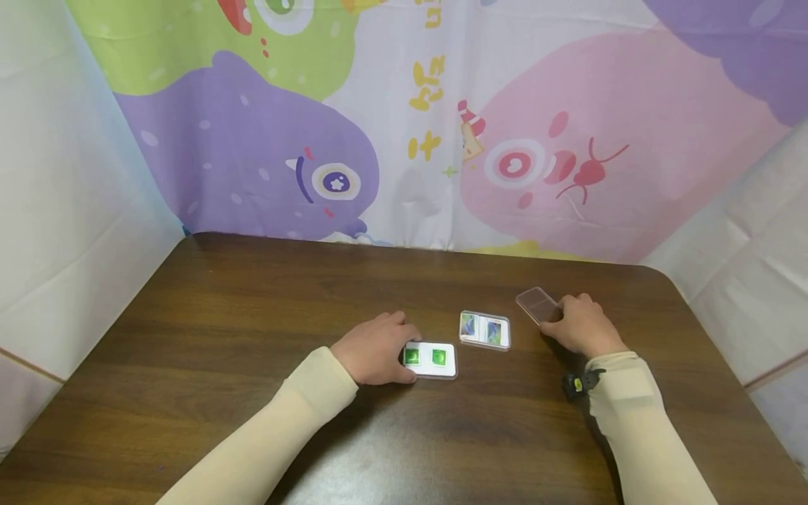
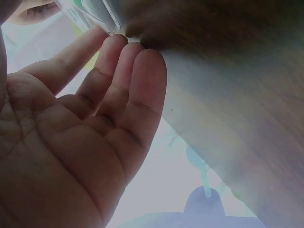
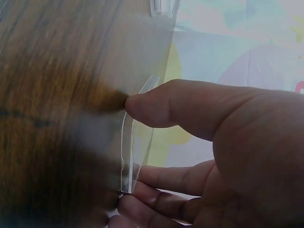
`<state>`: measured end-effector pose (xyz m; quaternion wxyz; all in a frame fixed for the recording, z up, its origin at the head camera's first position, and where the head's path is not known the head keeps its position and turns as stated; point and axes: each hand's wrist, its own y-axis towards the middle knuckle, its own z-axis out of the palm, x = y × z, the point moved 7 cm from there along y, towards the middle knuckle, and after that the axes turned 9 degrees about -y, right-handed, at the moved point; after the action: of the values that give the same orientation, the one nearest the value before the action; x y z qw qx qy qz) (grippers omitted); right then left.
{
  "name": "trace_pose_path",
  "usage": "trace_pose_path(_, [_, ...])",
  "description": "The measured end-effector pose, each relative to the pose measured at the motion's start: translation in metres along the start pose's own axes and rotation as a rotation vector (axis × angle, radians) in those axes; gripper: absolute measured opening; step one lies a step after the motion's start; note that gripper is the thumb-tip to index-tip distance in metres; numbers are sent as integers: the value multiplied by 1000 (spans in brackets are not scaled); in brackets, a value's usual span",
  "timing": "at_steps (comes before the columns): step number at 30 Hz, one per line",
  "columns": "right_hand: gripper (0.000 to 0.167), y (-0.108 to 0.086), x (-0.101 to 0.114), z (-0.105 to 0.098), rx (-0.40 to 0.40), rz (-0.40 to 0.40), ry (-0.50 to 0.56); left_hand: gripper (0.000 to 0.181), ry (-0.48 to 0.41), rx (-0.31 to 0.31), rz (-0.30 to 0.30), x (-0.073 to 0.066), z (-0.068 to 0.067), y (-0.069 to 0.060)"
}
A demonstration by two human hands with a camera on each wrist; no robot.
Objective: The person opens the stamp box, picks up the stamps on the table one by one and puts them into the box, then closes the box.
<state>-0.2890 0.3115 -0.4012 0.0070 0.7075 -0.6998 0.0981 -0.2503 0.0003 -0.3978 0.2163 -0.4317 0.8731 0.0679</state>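
My left hand [image 1: 377, 348] grips the left end of a flat clear case [image 1: 431, 369] that holds a white card with two green pictures. In the left wrist view, the edge of that case [image 2: 107, 19] shows near the fingertips of the left hand [image 2: 80, 123]. A clear plastic cover [image 1: 535, 304], see-through to the wood, is pinched by my right hand [image 1: 583, 326] at its right side. The right wrist view shows the thumb and fingers of the right hand [image 3: 190, 142] around the cover [image 3: 127, 152], which stands slightly tilted at the table.
Between the hands lies a second clear case [image 1: 485, 331] with two blue-green pictures on white. The brown wooden table [image 1: 284, 294] has a back edge against a cartoon-printed curtain [image 1: 416, 203]. A black strap with a small device [image 1: 577, 384] circles the right wrist.
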Motion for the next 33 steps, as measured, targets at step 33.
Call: trace_pose_path(33, [49,-40,152,12,-70,-654,28,94,-32,-20,-22,3,-7,2])
